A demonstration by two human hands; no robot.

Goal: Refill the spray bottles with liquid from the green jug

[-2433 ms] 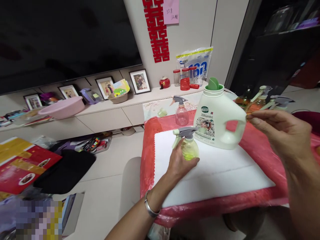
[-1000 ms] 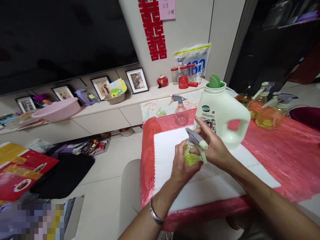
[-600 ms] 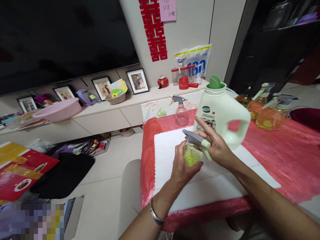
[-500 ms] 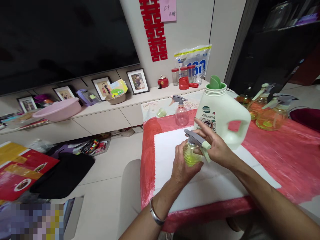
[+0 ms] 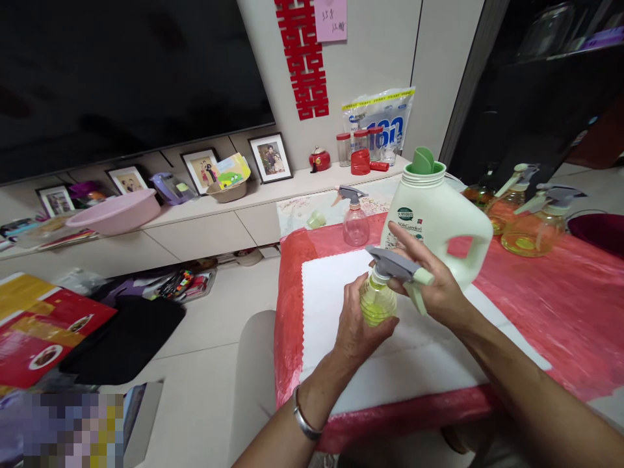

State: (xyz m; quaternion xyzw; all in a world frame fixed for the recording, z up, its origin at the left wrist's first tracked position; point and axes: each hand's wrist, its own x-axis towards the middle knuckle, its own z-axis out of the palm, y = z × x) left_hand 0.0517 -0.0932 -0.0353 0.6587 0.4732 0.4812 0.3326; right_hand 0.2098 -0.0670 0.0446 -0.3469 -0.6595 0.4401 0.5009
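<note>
Yellow-green liquid shows in a small clear bottle [image 5: 377, 305], which my left hand [image 5: 357, 325] grips round its side above the white cloth [image 5: 414, 370]. My right hand [image 5: 433, 279] holds the grey and pale green spray head [image 5: 397, 265] at the bottle's neck, its index finger stretched out toward the upper left. Whether the head is seated on the neck is unclear. Behind my right hand stands a large pale green jug [image 5: 439, 208] with a green cap piece [image 5: 423, 160] in its mouth. An upright pink spray bottle [image 5: 355, 224] is behind the held bottle.
Spray bottles with orange-tinted sides [image 5: 533, 227] stand on the red table cover [image 5: 550, 292] at the right. A small pale green object [image 5: 316, 220] lies at the back left. Beyond is a shelf [image 5: 195, 207] with frames, a pink basin [image 5: 114, 211] and red-lidded jars [image 5: 344, 149].
My right hand and the spray head have shifted slightly right and turned, showing more of the bottle's neck. My left hand still grips the bottle. The view has shifted a little.
</note>
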